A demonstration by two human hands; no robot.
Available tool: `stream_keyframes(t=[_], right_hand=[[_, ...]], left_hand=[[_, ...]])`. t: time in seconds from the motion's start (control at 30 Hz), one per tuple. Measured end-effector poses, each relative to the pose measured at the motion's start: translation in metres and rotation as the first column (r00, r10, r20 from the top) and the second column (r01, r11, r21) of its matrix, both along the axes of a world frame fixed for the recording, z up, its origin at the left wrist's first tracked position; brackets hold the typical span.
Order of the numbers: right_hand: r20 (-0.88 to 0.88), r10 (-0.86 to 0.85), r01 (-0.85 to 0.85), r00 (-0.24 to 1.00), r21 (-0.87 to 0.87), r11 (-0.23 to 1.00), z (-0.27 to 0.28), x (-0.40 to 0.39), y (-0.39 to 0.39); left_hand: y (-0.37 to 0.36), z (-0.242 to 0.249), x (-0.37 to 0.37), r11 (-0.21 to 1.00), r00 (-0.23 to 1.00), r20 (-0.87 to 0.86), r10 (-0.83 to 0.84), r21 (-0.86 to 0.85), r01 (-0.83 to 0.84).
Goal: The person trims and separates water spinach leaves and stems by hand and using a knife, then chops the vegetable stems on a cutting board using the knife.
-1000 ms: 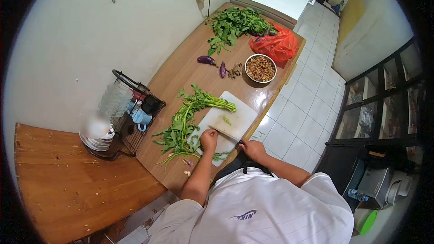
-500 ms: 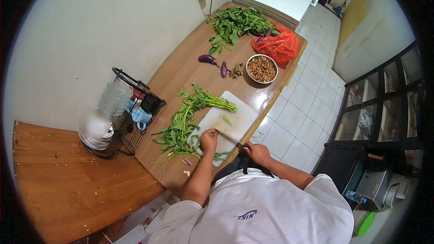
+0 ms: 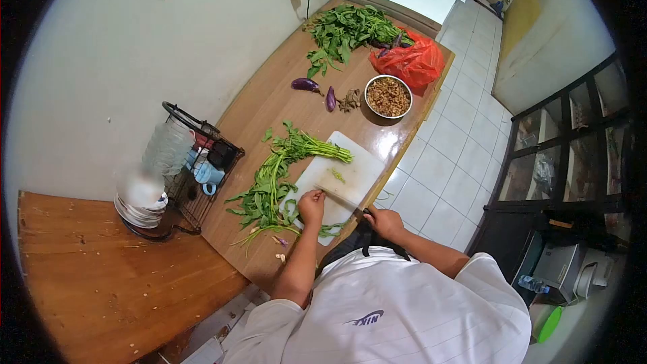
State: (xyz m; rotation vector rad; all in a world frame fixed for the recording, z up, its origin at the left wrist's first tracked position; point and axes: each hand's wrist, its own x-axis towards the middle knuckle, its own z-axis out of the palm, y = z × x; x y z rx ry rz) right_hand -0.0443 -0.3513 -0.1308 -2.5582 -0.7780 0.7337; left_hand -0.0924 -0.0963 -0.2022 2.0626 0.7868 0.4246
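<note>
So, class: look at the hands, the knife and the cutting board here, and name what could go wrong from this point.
1. The left hand rests on the cutting board right beside the knife held by the right hand; its fingers could get cut.
2. The board sits near the table's edge, so it might slide off under pressure.
3. The leafy greens trail off the board and may drag onto the table.

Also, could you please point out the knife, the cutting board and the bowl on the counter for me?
knife [image 3: 339, 197], head view, on the flat of the blade.
cutting board [image 3: 364, 170], head view, on a bare white part near its far corner.
bowl [image 3: 368, 94], head view, on the metal rim at its left side.
</note>
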Motion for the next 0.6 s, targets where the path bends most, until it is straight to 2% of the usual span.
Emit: stream_keyframes(t=[0.07,0.3,0.37,0.43,0.6], right_hand=[[0.013,0.004,-0.004,1.000,-0.015,1.000,0.002,-0.001,-0.004],[0.038,0.030,-0.028,0.999,-0.038,0.999,-0.006,0.001,0.016],[0.060,0.026,-0.024,0.998,-0.033,0.999,-0.009,0.001,0.022],[0.066,0.024,-0.026,0.998,0.035,0.999,-0.011,0.002,0.026],[0.034,0.017,-0.017,0.999,0.009,1.000,-0.009,0.002,0.008]], left_hand=[[0.002,0.002,0.001,1.000,0.999,-0.050,-0.002,-0.002,0.001],[0.003,0.002,0.002,0.999,0.997,-0.068,0.030,-0.030,-0.032],[0.002,0.006,0.002,0.999,0.991,-0.135,0.016,0.030,-0.012],[0.002,0.001,0.001,0.999,0.993,-0.117,0.007,0.033,-0.003],[0.003,0.001,-0.001,0.993,0.998,-0.051,-0.020,0.114,0.026]])
